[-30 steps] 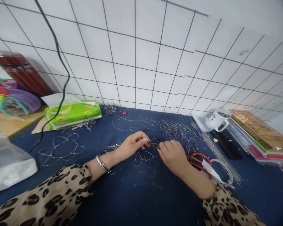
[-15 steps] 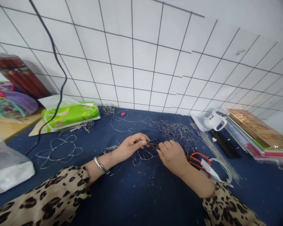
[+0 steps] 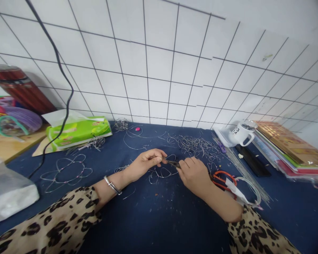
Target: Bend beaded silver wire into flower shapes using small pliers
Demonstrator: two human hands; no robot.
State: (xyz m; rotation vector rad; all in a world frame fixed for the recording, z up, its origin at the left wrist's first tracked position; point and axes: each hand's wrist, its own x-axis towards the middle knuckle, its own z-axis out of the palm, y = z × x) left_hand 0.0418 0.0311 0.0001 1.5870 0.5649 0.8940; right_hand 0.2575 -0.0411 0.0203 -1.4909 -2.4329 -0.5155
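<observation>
My right hand (image 3: 193, 173) is closed around dark pliers (image 3: 172, 163), whose jaws point left at my left fingertips. My left hand (image 3: 145, 163) pinches thin silver wire close to the jaw tips. The wire piece (image 3: 163, 173) hangs in bent loops below and between both hands; its exact hold is too small to make out. To the left lies a flower-shaped wire ring (image 3: 69, 171) with small pink beads. Behind my right hand spreads a tangle of wire offcuts (image 3: 197, 145).
Red-handled scissors (image 3: 222, 178) and straight wires (image 3: 243, 173) lie right of my right hand. A white mug (image 3: 243, 133) and stacked books (image 3: 288, 148) stand farther right. Left are a green tissue pack (image 3: 79, 132), a plastic bag (image 3: 12, 192) and a black cable (image 3: 66, 113).
The view has shifted slightly. Both hands keep nearly the same place, with the pliers still at the left fingertips; the left fingers have shifted a little on the wire.
</observation>
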